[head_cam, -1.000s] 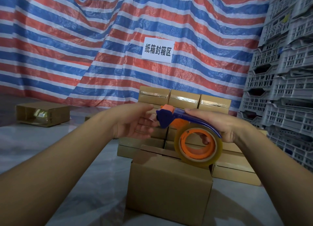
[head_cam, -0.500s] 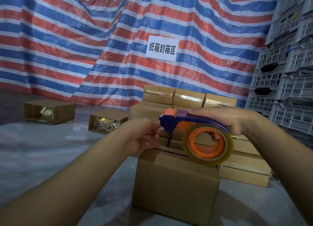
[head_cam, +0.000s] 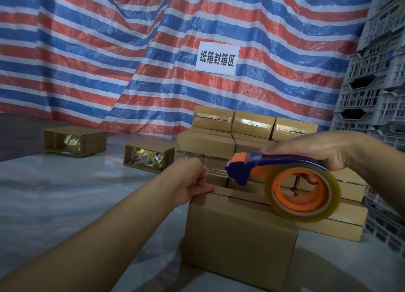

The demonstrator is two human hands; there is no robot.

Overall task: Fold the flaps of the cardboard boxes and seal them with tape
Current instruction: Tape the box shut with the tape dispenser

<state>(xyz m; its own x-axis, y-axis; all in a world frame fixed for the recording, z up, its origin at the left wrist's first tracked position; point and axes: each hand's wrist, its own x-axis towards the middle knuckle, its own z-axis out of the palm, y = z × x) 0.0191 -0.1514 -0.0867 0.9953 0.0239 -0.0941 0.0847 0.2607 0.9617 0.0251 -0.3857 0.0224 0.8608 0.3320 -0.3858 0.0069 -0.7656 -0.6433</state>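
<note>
A brown cardboard box (head_cam: 236,241) stands on the floor in front of me, its top flaps folded down. My right hand (head_cam: 315,149) grips the blue handle of a tape dispenser (head_cam: 269,163) with an orange core and a clear tape roll (head_cam: 303,193), held just above the box top. My left hand (head_cam: 192,180) pinches the free end of the clear tape strip (head_cam: 215,172) at the box's upper left edge. The strip stretches from the dispenser's head to those fingers.
A stack of sealed cardboard boxes (head_cam: 252,125) stands behind the box. Two open boxes (head_cam: 74,140) (head_cam: 149,155) lie on their sides at the left on the glossy floor. Grey plastic crates (head_cam: 377,83) are piled at the right. A striped tarp with a paper sign (head_cam: 217,58) hangs behind.
My left hand has pulled the tape end away from the dispenser, down and left to the box's edge. The dispenser has moved right, closer over the box top.
</note>
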